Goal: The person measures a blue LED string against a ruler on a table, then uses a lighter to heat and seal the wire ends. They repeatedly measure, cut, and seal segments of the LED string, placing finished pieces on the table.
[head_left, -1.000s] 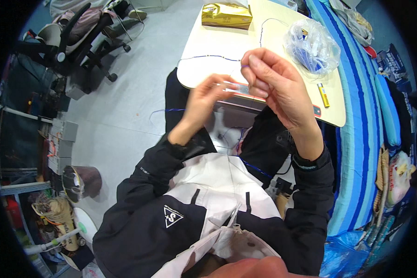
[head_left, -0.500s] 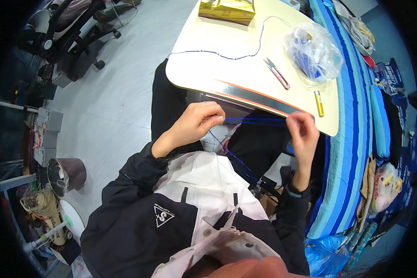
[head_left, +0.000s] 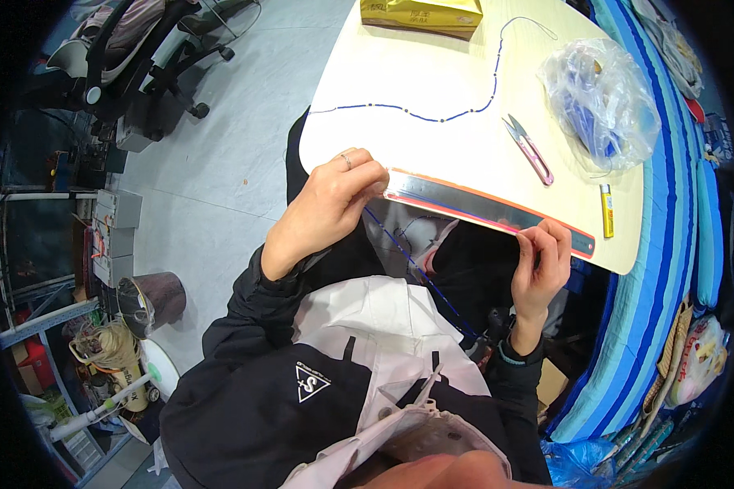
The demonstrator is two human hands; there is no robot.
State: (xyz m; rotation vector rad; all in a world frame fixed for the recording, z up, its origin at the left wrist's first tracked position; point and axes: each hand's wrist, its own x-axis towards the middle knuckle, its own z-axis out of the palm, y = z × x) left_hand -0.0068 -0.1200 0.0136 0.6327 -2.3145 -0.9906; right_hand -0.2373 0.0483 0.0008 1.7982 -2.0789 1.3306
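Fingertips of the left hand [head_left: 334, 204] are pinched shut at the left end of a metal ruler [head_left: 489, 213], pressing a thin blue cord [head_left: 412, 262] against it, as far as the view lets one judge. On that hand's ring finger sits a ring [head_left: 347, 160]. Across the ruler, the right hand [head_left: 542, 265] curls its fingers closed near the right end, thumb and forefinger nipping the cord at the ruler's lower edge. Between the two hands the cord runs taut along the ruler, and its slack drops down over the lap toward the dark jacket.

Ruler and hands lie along the near edge of a pale table [head_left: 432, 81]. Farther in, a beaded string [head_left: 457, 110] trails across the top. Pink snips [head_left: 528, 148] lie just beyond the ruler, with a yellow lighter [head_left: 607, 210] to their right. A clear bag [head_left: 602, 102] holding blue material sits near the right edge, and a yellow box [head_left: 420, 15] rests at the far side.
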